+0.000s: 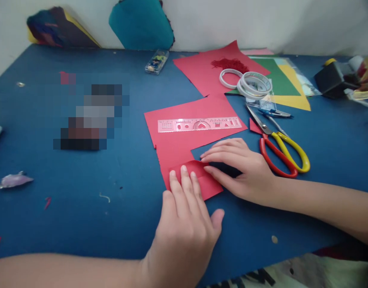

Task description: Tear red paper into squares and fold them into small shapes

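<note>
A cut red paper sheet (184, 142) lies on the blue table (82, 208); its lower strip is folded over near my hands. My left hand (186, 224) lies flat, fingertips pressing the folded red flap. My right hand (237, 170) rests flat beside it, fingers touching the fold's right edge. A clear plastic ruler (199, 124) lies across the sheet above both hands.
Red-and-yellow-handled scissors (278, 150) lie right of my right hand. Tape rolls (249, 83), another red sheet (213, 70), green and yellow paper (284, 82) sit behind. A small clear box (156, 61), a black punch (332, 79) and paper scraps are around.
</note>
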`<state>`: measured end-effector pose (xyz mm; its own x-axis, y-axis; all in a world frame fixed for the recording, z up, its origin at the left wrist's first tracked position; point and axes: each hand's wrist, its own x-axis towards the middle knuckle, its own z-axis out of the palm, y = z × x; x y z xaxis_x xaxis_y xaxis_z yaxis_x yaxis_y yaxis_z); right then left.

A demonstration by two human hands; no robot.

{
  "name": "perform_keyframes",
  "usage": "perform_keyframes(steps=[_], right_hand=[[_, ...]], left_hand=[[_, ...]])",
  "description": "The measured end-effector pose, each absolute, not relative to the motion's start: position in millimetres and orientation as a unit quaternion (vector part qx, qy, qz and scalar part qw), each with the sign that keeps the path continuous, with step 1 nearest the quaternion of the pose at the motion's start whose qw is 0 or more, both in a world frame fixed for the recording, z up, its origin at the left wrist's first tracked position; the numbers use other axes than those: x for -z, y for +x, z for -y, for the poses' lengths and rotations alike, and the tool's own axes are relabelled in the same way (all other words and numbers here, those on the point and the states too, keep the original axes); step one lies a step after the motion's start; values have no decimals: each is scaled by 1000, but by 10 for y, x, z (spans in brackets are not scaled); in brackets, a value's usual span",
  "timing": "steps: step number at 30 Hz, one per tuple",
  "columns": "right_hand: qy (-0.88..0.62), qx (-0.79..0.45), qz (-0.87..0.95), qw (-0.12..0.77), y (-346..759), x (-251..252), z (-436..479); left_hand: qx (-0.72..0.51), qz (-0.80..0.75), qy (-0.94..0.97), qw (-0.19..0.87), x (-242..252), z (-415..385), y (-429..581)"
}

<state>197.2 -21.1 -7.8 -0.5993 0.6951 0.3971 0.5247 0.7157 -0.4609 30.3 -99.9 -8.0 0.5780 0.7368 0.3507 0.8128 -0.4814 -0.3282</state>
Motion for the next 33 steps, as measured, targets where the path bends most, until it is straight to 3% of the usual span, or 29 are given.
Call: perform_keyframes(steps=[10,20,25,33], right_hand=[[-231,-14,943,238,2032,98,232],[-187,18,963,191,2051,67,208],[-199,17,962,187,2021,58,211],[-207,7,958,198,2014,72,212]], left_hand=[[98,427,-868,234,50,940,295],[124,405,-863,276,53,1044,230],[67,368,-880,293,91,1196,140],[74,384,-890,235,77,1087,133]])
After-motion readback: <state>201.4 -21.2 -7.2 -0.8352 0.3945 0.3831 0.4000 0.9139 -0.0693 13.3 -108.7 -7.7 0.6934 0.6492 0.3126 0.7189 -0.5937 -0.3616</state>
